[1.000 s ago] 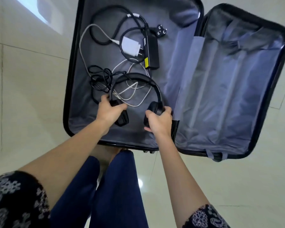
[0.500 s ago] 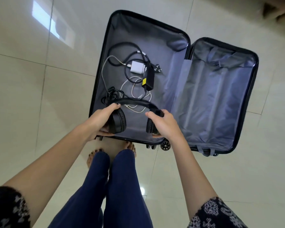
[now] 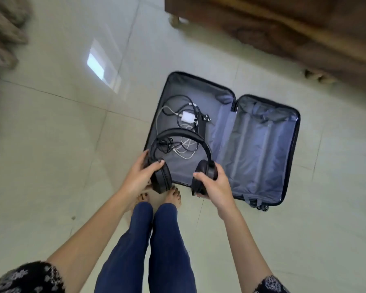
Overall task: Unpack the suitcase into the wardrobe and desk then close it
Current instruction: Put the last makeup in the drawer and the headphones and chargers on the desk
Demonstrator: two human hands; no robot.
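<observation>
Floor: pale glossy tiles (image 3: 51, 144) with a bright window reflection; one suitcase lies on them.
Furniture: one dark wooden piece (image 3: 283, 28) on short feet, at the far right, blurred.
Suitcase: one, lying fully open (image 3: 262, 149), two grey-lined halves side by side; the half on the person's right holds nothing loose that shows.
Legs: two, in blue trousers (image 3: 156, 240), bare feet just short of the suitcase's near edge.
Arms: two, bare, reaching forward and slightly inward at about the same height.
Left hand: (image 3: 137, 176) grips the left ear cup, thumb across its top, fingers curled round the outer side.
Right hand: (image 3: 213, 187) grips the right ear cup, thumb on the near face, fingers wrapped behind it.
Headphones: one black pair (image 3: 186, 136), held in the air between both hands above the near end of the suitcase's left half, band arching away from the person.
Chargers: one white plug block (image 3: 187, 117), one black adapter (image 3: 201, 127) and tangled black and white cables, all in the left half.
</observation>
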